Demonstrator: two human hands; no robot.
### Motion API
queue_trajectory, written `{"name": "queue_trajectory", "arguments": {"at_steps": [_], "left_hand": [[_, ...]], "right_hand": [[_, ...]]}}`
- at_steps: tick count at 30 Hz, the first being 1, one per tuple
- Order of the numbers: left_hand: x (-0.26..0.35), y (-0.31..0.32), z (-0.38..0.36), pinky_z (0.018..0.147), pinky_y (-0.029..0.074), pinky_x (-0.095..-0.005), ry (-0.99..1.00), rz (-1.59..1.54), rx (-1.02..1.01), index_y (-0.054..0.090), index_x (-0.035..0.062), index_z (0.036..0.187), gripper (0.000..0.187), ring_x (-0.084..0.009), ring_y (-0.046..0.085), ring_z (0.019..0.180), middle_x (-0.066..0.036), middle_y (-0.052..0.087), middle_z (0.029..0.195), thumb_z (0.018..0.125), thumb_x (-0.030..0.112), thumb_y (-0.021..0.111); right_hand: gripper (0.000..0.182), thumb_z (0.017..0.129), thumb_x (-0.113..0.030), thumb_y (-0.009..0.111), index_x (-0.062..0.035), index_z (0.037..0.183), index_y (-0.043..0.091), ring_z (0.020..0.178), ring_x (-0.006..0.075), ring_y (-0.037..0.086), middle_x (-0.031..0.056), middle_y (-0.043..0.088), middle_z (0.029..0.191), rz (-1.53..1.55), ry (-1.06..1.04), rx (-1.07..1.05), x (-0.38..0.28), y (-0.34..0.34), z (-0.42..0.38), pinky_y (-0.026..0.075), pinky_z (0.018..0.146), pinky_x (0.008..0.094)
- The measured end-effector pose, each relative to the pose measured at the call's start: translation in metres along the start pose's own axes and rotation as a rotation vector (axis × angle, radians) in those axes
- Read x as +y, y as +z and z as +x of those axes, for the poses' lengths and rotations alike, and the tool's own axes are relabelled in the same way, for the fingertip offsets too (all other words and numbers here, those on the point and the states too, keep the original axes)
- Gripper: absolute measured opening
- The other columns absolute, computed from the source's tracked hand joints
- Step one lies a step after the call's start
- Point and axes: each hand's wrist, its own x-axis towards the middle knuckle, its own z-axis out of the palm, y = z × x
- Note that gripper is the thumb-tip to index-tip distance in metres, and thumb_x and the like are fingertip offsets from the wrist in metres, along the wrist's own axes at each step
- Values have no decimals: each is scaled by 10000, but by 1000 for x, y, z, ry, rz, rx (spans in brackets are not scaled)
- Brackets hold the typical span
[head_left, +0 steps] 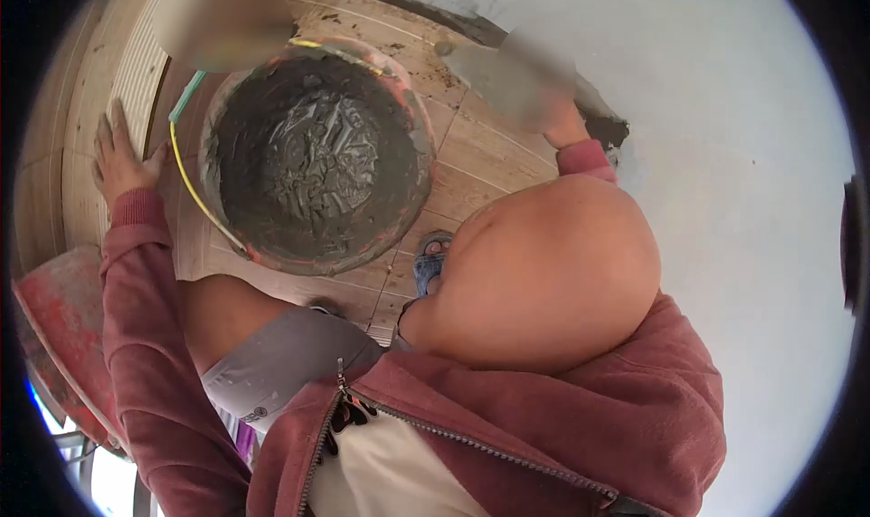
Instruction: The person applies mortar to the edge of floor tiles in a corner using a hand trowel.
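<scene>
Well, I see the left hand (pixel 127 162) spread wide and gripping nothing, laid against the ribbed ledge (pixel 140 75); the right hand (pixel 557 116) is blurred beside the pale wall (pixel 752 200), its grip impossible to tell; between them, a bucket (pixel 419 123) of wet grey mix (pixel 322 159) stands on wood-look tiles (pixel 460 189).

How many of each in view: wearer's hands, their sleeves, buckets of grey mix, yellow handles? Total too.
Hands: 2 (left hand; right hand, blurred)
Sleeves: 2
Bucket of grey mix: 1
Yellow handle: 1
Total: 6
</scene>
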Motion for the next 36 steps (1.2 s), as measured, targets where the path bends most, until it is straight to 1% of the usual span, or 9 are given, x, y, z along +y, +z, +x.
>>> {"name": "queue_trajectory", "arguments": {"at_steps": [2, 4, 10, 14, 23, 28, 31, 35, 36], "left_hand": [[-1, 1, 0, 969, 261, -479, 31, -18, 31, 173, 310, 1339, 929, -247, 263, 1248, -67, 262, 1366, 603, 293, 739], [-2, 3, 0, 965, 267, -476, 35, -16, 27, 168, 305, 1341, 934, -255, 275, 1241, -70, 268, 1363, 602, 285, 739], [-4, 5, 1, 962, 272, -474, 48, 0, 38, 171, 302, 1342, 933, -265, 285, 1235, -72, 272, 1361, 600, 289, 737], [-3, 4, 1, 960, 273, -476, 40, 28, 30, 176, 304, 1340, 927, -265, 289, 1232, -71, 277, 1359, 601, 294, 736], [-7, 9, 3, 958, 285, -462, 46, 53, 36, 177, 306, 1339, 906, -260, 301, 1227, -69, 280, 1359, 616, 325, 723], [-10, 12, 5, 961, 283, -463, 55, 39, 39, 173, 305, 1339, 902, -261, 299, 1229, -71, 282, 1358, 621, 333, 718], [-8, 10, 3, 963, 280, -463, 56, 53, 27, 173, 304, 1339, 901, -261, 297, 1231, -71, 281, 1358, 623, 331, 718], [-6, 7, 3, 967, 276, -463, 53, 52, 37, 169, 303, 1340, 902, -261, 292, 1234, -69, 276, 1361, 626, 322, 720], [-6, 8, 2, 967, 276, -463, 57, 51, 35, 169, 303, 1340, 902, -261, 292, 1234, -69, 276, 1361, 626, 322, 720]], "right_hand": [[348, 600, -134, 628, -80, 942, 589, 827, 316, 546, 162, 576, 861, -38, -33, 73, 24, 3, 2, 433, 736, 352], [342, 622, -206, 609, -97, 945, 579, 845, 333, 548, 181, 576, 865, -351, 161, -21, 27, 2, 2, 432, 743, 383], [363, 629, -314, 602, -85, 910, 577, 845, 353, 548, 184, 582, 887, -429, 190, -105, 43, 12, 19, 441, 730, 413], [324, 628, -269, 622, -72, 882, 577, 839, 353, 554, 185, 582, 845, -387, 211, -51, 40, 12, 23, 432, 717, 417], [315, 745, -360, 529, -93, 912, 554, 852, 344, 562, 162, 599, 863, -648, 333, -103, 38, -3, 50, 443, 735, 438], [272, 762, -323, 530, -90, 900, 506, 849, 333, 568, 160, 600, 832, -644, 350, 97, 25, 18, 10, 451, 719, 432], [265, 761, -306, 536, -82, 894, 493, 832, 332, 574, 153, 602, 829, -660, 209, 76, 36, 36, 7, 453, 704, 433], [281, 759, -304, 536, -67, 906, 497, 819, 330, 578, 155, 601, 850, -692, 211, 34, 37, 43, 19, 453, 688, 435], [312, 754, -298, 532, -64, 957, 492, 849, 317, 576, 152, 587, 919, -689, 326, -28, 32, 40, 26, 452, 715, 419]]}}
